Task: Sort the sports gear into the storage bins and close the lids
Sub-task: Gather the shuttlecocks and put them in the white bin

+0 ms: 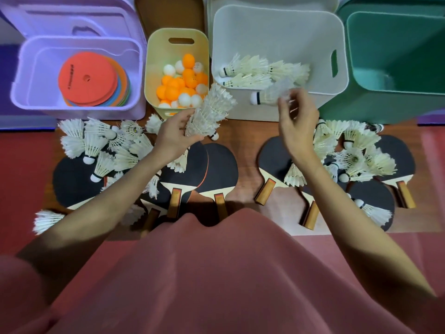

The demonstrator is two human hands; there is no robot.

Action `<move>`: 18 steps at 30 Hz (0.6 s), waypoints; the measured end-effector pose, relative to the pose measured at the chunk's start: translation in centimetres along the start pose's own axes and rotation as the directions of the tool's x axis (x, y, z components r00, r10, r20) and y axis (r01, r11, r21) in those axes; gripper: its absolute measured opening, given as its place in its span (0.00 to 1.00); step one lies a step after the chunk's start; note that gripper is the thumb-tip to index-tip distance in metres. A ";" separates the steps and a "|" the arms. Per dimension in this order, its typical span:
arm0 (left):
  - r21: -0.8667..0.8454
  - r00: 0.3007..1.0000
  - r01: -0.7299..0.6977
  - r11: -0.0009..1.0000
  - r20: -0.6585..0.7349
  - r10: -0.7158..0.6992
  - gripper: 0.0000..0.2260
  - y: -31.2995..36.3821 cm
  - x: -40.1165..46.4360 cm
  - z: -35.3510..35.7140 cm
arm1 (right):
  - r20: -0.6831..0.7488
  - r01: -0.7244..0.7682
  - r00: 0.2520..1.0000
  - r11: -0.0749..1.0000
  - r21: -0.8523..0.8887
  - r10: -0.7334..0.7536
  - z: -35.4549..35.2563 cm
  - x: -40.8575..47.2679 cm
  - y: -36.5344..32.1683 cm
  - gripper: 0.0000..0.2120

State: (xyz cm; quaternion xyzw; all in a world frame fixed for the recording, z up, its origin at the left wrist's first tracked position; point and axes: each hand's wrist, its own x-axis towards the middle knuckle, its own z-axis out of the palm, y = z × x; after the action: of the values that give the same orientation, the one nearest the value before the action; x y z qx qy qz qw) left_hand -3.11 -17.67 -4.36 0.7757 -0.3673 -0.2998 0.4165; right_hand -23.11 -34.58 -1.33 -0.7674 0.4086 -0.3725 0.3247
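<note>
Sorting shuttlecocks into the white bin (277, 25), which I'll use as the landmark. Left hand (174, 136) sits just left of the bin's front corner, fingers curled round a nested stack (208, 112) of shuttlecocks, corks down, feathers angled up toward the bin. Nesting them probably lets one hand carry several per trip.

Right hand (297, 124) is at the bin's front rim, fingers loosely spread. One blurred shuttlecock (269, 94) is at its fingertips, over the rim; can't tell if it's still pinched or already let go. Looks like a toss or drop in progress.

Several shuttlecocks (255, 72) already lie in the bin, on their sides. Left of it, the yellow bin (154, 56) holds orange and white balls (183, 80); further left, the purple bin (26, 75) holds flat discs (88, 80). Right of it, the green bin (395, 44) looks empty, likely reserved for the paddles (216, 165).

In front of the white bin, on the floor, paddles lie flat with loose shuttlecock piles on top: left pile (96, 145), right pile (356, 150). Paddles can't be lifted cleanly until those are cleared, so shuttlecocks going first makes sense.

Progress: roughly midway. Most shuttlecocks and all paddles remain; every bin is open. Purple lid (72, 18) stands behind its bin.
</note>
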 end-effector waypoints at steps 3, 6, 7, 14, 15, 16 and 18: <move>0.064 0.997 -0.075 0.995 0.031 0.073 0.29 1.1 0.8 0.0 | -0.048 0.000 0.999 0.997 0.075 0.004 -0.5 1.4 -1.1 0.07; 0.132 0.987 -0.154 0.979 0.069 0.146 0.29 2.7 1.9 0.0 | 0.022 0.023 0.999 0.995 0.101 -0.025 -0.6 2.5 -1.4 0.07; 0.156 0.982 -0.182 0.971 0.080 0.172 0.29 3.4 2.4 0.1 | 0.049 0.027 0.998 0.994 0.107 -0.033 -0.6 2.8 -1.5 0.06; 0.286 0.928 -0.367 0.885 0.175 0.329 0.27 9.3 7.4 0.8 | 0.077 -0.081 0.995 0.981 0.175 0.068 -1.5 5.3 -0.6 0.04; 0.304 0.920 -0.387 0.870 0.192 0.342 0.27 10.2 8.2 1.2 | 0.066 -0.101 0.994 0.980 0.171 0.091 -1.8 5.9 -0.4 0.04; 0.319 0.913 -0.403 0.858 0.205 0.353 0.27 11.0 9.2 1.5 | 0.052 -0.118 0.992 0.980 0.163 0.111 -2.2 6.6 -0.1 0.04; 0.325 0.901 -0.426 0.844 0.232 0.366 0.27 12.5 11.5 2.5 | 0.016 -0.135 0.991 0.981 0.141 0.134 -3.1 8.2 0.5 0.05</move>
State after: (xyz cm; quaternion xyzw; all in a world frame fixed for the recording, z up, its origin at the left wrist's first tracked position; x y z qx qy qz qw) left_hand -2.70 -32.89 3.43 0.7200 -0.6018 -0.1946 0.2856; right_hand -22.66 -42.51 2.36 -0.7141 0.4310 -0.3755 0.4041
